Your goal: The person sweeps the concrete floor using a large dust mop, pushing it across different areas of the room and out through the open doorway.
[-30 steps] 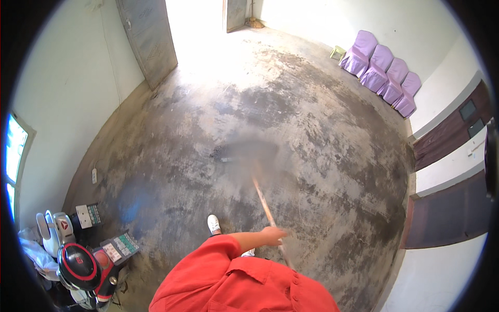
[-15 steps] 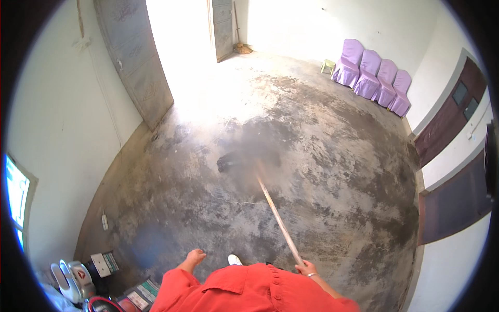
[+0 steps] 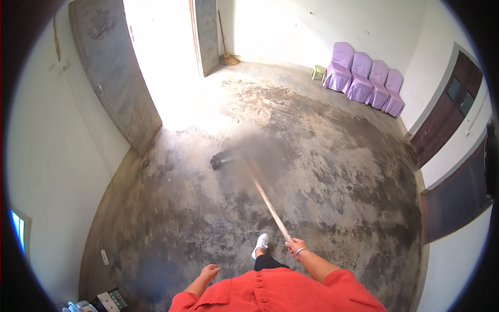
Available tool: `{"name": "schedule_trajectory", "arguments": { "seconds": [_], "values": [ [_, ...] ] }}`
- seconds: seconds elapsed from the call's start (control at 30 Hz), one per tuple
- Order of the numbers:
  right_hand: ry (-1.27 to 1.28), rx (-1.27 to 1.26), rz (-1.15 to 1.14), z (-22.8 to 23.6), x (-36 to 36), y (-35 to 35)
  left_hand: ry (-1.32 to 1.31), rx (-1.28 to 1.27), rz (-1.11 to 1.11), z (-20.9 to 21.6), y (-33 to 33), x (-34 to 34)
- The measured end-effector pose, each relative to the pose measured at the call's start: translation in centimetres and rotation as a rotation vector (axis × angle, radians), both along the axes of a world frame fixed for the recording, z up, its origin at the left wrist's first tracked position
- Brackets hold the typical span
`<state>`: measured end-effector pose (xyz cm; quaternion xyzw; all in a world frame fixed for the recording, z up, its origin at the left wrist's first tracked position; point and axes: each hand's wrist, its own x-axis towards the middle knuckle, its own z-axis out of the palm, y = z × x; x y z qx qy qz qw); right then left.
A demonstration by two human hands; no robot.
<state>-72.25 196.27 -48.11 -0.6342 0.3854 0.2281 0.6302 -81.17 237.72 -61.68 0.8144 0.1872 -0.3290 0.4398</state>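
My right hand [image 3: 296,246] is wrapped round the upper end of a long wooden mop handle [image 3: 271,208], a bracelet at its wrist. The handle slants away to the far left. Its dark mop head [image 3: 222,159] lies on the concrete floor [image 3: 208,218], near the middle of the room; much of the head is lost in a hazy smear over the picture. My left hand [image 3: 210,271] hangs away from the mop, its fingers loosely bent and apart, holding nothing. One white shoe [image 3: 261,242] is on the floor in front of me.
A metal door [image 3: 114,78] stands open at the far left beside a bright doorway. Purple-covered chairs [image 3: 360,78] line the back right, next to a green stool [image 3: 318,72]. A broom [image 3: 229,59] leans by the doorway. At lower left are a power strip [image 3: 104,257] and boxed goods [image 3: 110,300].
My right hand has moved forward with the mop, and the mop head has shifted slightly away and left. My body has advanced, with the white shoe stepping forward; the left hand still holds nothing.
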Motion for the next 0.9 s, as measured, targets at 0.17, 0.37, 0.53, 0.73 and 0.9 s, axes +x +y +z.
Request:
{"name": "schedule_trajectory", "arguments": {
  "seconds": [0.17, 0.37, 0.53, 0.73, 0.9],
  "values": [
    [0.119, 0.290, -0.079, -1.6, 9.9, 3.4, 0.043, -0.010, 0.205, 4.1, 0.9, 9.2],
    [0.039, 0.255, -0.008, -1.6, 20.8, 7.5, -0.062, -0.315, 0.568, 2.1, 2.0, 20.1],
    [0.053, 0.299, -0.100, -1.4, 29.9, 6.9, -0.035, -0.382, 0.404, 3.2, 0.9, 28.7],
    [0.076, 0.166, -0.053, -2.2, 36.1, 7.0, -0.071, -0.362, 0.219, 0.7, 7.4, 38.2],
    [0.109, 0.171, -0.058, -3.2, 41.3, 11.8, -0.018, 0.032, 0.047, -5.7, 16.3, 47.5]
  ]
}}
